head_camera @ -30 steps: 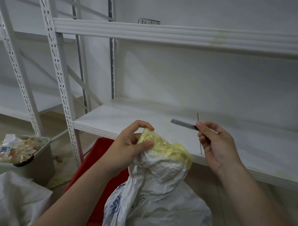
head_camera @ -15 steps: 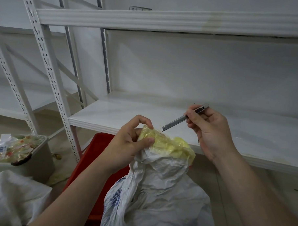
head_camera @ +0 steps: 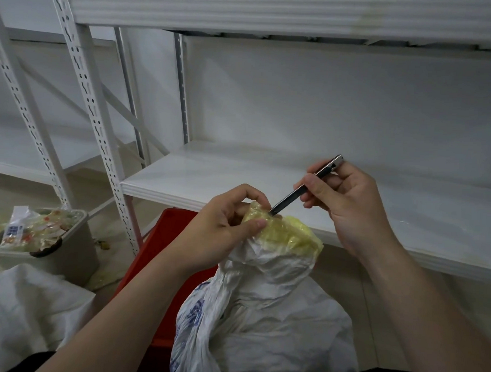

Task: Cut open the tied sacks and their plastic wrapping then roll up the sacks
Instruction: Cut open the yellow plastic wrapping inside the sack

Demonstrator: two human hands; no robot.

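Note:
A white woven sack (head_camera: 263, 321) with blue print stands in front of me, its neck bunched and wrapped in yellow plastic (head_camera: 290, 238). My left hand (head_camera: 223, 227) pinches the top of that yellow wrapping between thumb and fingers. My right hand (head_camera: 347, 204) holds a slim metal utility knife (head_camera: 303, 188) like a pen. The blade tip touches the yellow plastic just beside my left thumb.
A white metal shelf (head_camera: 199, 183) runs behind the sack, with perforated uprights (head_camera: 95, 117) at the left. A red crate (head_camera: 163, 238) sits behind the sack. A grey bin (head_camera: 75, 251) full of plastic waste stands at the left, and another white sack (head_camera: 22, 316) lies at the lower left.
My right hand has turned the knife from pointing left to pointing down-left and brought its tip onto the yellow wrapping. My left hand keeps its pinch on the wrapping.

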